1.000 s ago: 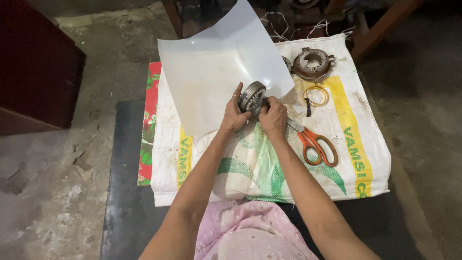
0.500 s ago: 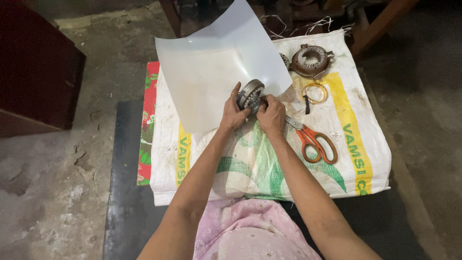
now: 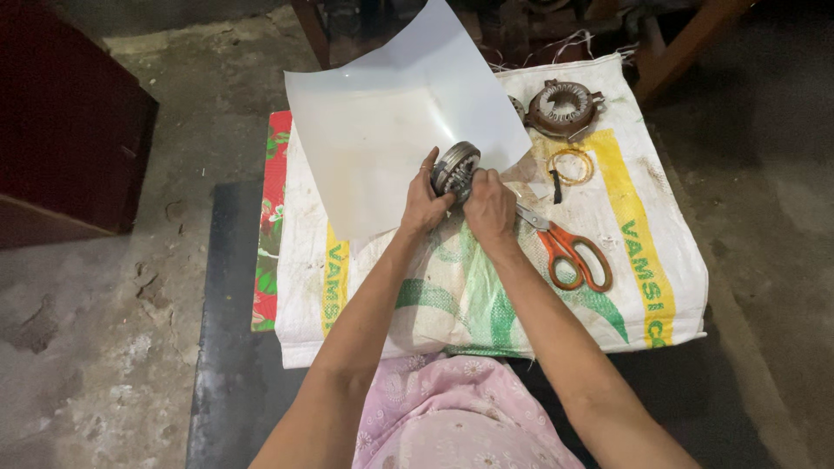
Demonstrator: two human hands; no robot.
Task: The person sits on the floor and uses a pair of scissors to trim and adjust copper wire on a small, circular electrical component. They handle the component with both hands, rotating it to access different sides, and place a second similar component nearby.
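Gripping a round metal part (image 3: 455, 168), both hands' fingers close around it over white sheet (image 3: 382, 130).

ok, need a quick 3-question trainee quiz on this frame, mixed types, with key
1. True or false: only the right hand is on the round metal part.
2. Which tool lies on the woven sack just right of the right hand?
A. pliers
B. orange-handled scissors
C. hammer
3. Fill in: the white sheet lies on the sack, on its ____ part as seen in the picture.

Key
1. False: the left hand grips it too.
2. B
3. Upper left; the rusty ring-shaped part sits at upper right, with the thin yellow ring below it.
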